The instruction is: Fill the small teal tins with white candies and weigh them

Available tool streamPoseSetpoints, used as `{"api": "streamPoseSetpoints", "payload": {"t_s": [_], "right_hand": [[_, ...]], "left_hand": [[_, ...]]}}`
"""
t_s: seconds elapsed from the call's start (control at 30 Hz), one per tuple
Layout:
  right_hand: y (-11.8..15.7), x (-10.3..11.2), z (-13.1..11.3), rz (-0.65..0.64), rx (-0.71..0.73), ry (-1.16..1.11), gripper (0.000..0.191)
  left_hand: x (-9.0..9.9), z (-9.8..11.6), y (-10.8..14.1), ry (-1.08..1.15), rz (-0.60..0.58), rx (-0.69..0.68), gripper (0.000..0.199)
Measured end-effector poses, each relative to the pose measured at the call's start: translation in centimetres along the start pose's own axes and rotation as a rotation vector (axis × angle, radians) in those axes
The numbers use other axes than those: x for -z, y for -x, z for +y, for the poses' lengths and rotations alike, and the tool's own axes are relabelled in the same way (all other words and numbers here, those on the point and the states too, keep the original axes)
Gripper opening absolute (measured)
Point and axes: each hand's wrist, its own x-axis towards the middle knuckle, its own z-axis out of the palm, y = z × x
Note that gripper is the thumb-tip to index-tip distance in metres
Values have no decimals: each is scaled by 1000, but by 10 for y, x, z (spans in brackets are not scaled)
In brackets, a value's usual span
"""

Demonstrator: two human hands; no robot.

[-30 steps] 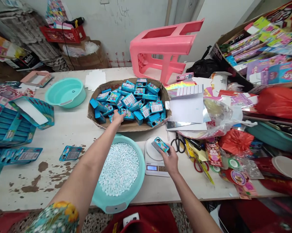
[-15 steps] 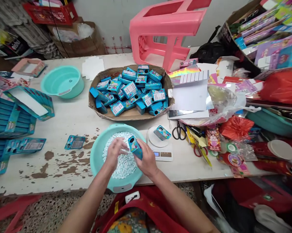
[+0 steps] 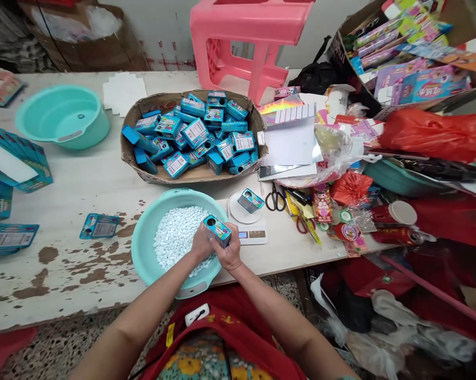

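A small blue candy box [image 3: 218, 230] with a round hole in its face is held between both hands, over the right side of a turquoise basin [image 3: 140, 248]. My left hand [image 3: 203, 244] closes on the box's left side, its fingers partly hidden. My right hand [image 3: 230, 251] wraps the right and lower side. Pale, pill-shaped candies [image 3: 178, 232] fill the basin's bottom. Just right of it, another blue box [image 3: 250, 200] rests on the round white plate of a digital scale [image 3: 257, 236]. A flat blue carton [image 3: 99, 226] lies left of the basin.
A cut-down cardboard box [image 3: 162, 178] of blue boxes stands behind the basin. A second turquoise basin [image 3: 64, 119] sits at the back left, near stacked blue cartons [image 3: 32, 169]. Scissors [image 3: 275, 198] and clutter lie right of the scale. A pink stool [image 3: 246, 26] rests on the table behind.
My left hand has moved from above the candies to the box, and both hands now grip it. The box has tilted to face up more. The whole view has shifted to the right.
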Motion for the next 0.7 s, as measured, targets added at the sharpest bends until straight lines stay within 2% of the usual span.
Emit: {"api": "streamPoseSetpoints", "payload": {"t_s": [0.13, 0.17, 0.23, 0.3, 0.37, 0.43, 0.5, 0.57, 0.7], "right_hand": [[-3, 1, -8, -57, 38, 29, 36], [-3, 1, -11, -86, 40, 35, 35], [-4, -1, -17, -141, 25, 51, 33], [-5, -3, -22, -184, -10, 66, 31], [-3, -5, -26, -217, -39, 87, 28], [1, -7, -29, -254, -47, 116, 27], [7, -10, -32, -301, -36, 142, 26], [14, -13, -35, -360, -14, 158, 27], [27, -22, -45, -463, 14, 158, 31]], "left_hand": [[13, -16, 48, -151, -152, -172, 28], [18, -22, 55, -174, -174, -152, 27], [30, -34, 65, -130, -156, -15, 23], [43, -43, 68, 65, -82, 175, 19], [59, -48, 70, 411, 17, 369, 22], [76, -45, 72, 807, 123, 494, 27], [93, -36, 73, 1138, 233, 485, 27], [105, -24, 73, 1373, 330, 388, 25], [112, -8, 65, 1576, 472, 280, 23]]}}
